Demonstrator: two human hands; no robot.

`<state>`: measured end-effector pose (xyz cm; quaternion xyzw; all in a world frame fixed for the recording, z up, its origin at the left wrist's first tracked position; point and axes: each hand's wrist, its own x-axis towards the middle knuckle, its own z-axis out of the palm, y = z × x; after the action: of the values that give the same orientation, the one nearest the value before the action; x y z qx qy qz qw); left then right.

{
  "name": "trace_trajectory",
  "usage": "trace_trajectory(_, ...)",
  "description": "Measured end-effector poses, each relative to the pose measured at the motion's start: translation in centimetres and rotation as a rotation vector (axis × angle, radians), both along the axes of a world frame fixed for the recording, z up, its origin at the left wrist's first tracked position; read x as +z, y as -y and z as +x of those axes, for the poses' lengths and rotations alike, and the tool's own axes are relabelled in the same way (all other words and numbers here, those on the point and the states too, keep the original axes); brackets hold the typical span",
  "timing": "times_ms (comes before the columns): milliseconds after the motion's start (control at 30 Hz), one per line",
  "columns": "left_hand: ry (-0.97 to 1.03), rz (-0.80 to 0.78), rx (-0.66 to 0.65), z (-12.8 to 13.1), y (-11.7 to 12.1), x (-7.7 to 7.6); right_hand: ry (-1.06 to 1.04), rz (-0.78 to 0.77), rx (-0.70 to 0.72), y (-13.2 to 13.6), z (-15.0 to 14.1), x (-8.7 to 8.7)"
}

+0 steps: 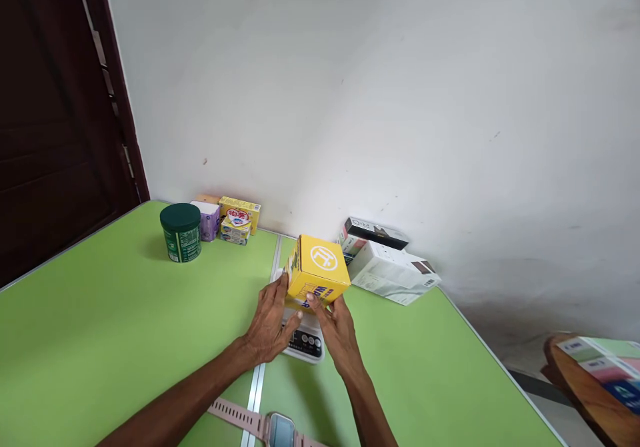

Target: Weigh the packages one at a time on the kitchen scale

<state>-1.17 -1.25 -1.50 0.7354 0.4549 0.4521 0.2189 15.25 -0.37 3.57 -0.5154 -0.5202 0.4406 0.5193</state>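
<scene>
A yellow box (320,274) with a white round logo on top sits over a white digital scale (306,346), whose black button panel shows at the front. I cannot tell whether the box rests on the scale or is held just above it. Against the box's left side my left hand (270,320) presses its fingers, its thumb near the lower front edge. My right hand (340,330) grips the right front corner, thumb on the printed front face. Closer to me, a watch with a pink strap (281,428) lies on the table.
On the green table (210,320) stand a green canister (182,234), a purple-and-white pack (207,219) and small yellow boxes (239,219) at the back left. White boxes (393,272) lean by the wall at right. A wooden stool (575,367) holds another box (607,364).
</scene>
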Motion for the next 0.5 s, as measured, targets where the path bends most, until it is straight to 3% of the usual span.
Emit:
trace_trajectory(300,0.062,-0.063,-0.01,-1.1,-0.4,0.7,0.049,0.015,-0.03,0.1,0.0,-0.5)
trace_trajectory(400,0.184,-0.112,0.063,-1.6,-0.8,-0.3,0.011,0.052,0.0,0.3,0.4,-0.9)
trace_trajectory(500,0.345,-0.183,0.199,-2.8,-1.8,-1.8,-0.019,0.103,-0.123,0.1,1.8,-2.7)
